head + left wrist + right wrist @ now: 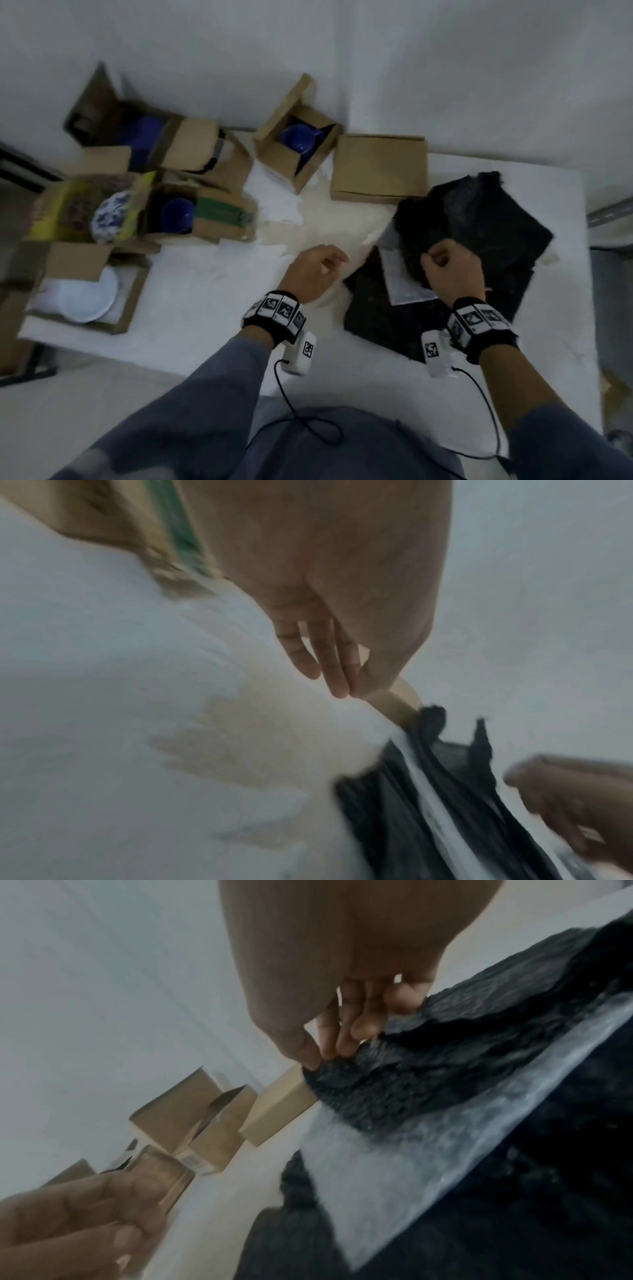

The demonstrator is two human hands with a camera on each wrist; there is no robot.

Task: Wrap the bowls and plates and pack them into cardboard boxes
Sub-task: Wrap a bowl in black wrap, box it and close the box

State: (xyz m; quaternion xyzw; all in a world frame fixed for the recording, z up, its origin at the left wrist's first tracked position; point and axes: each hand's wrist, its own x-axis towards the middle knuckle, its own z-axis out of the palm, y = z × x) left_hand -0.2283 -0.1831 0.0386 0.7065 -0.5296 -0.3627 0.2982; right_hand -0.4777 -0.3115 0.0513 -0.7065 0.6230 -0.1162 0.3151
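A pile of black wrapping sheets (pixel 479 219) lies on the right of the white table (pixel 205 308), with a white sheet (pixel 400 281) showing between the layers. My right hand (pixel 445 260) pinches the near left edge of the top black sheet (pixel 462 1064) between thumb and fingers (pixel 342 1042) and lifts it. My left hand (pixel 318 265) hovers just left of the pile, fingers (pixel 329 656) relaxed and holding nothing. Blue bowls sit in open cardboard boxes (pixel 298 137) (pixel 178 212). A blue-and-white patterned plate (pixel 111 212) and white plates (pixel 89 294) lie in boxes at the left.
A closed flat cardboard box (pixel 378 168) lies behind the pile, against the wall. Another open box with a blue bowl (pixel 144 137) stands at the back left. Bare stained tabletop (pixel 325 219) lies between the boxes and the sheets. The table's right edge is close to the pile.
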